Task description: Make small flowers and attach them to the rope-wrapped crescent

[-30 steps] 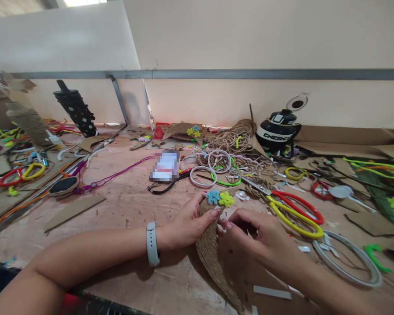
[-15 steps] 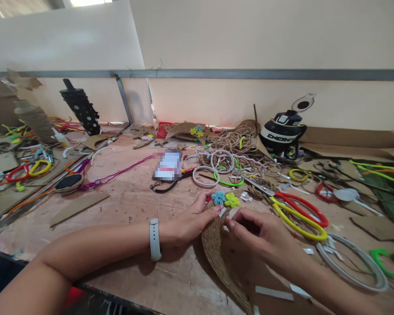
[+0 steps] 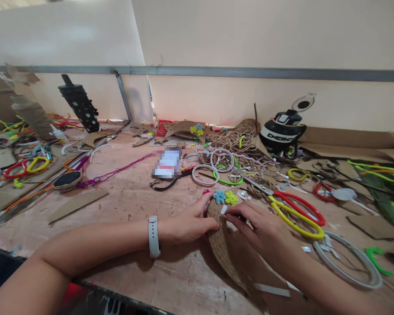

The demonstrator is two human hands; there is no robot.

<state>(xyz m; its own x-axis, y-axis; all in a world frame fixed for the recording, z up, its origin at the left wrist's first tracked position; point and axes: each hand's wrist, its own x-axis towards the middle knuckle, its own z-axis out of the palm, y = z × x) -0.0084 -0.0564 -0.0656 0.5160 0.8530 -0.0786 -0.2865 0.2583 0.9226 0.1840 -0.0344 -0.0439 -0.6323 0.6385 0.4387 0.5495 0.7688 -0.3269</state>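
Note:
My left hand point(image 3: 200, 220) grips the left edge of a curved band wrapped in jute twine point(image 3: 229, 258), thumb on top. A blue flower point(image 3: 219, 197) and a yellow-green flower point(image 3: 231, 198) sit at the band's far end. Just below them lies a small white piece of tape point(image 3: 223, 209) on the twine. The fingers of my right hand point(image 3: 259, 227) are pinched together at the band's right edge, touching or very near that tape. Whatever is between those fingertips is too small to make out.
Red-and-yellow-handled scissors point(image 3: 295, 214) lie beyond my right hand, near rolls of tape point(image 3: 348, 260). A phone point(image 3: 167, 164), white rings point(image 3: 205, 176) and tangled twine point(image 3: 234, 140) are farther back. A black bottle point(image 3: 284, 131) stands back right, a flowered tumbler point(image 3: 80, 105) back left.
My left thumb has slid down the band, away from the white tape. My right hand has shifted slightly up toward the tape, and the band's lower end has swung right.

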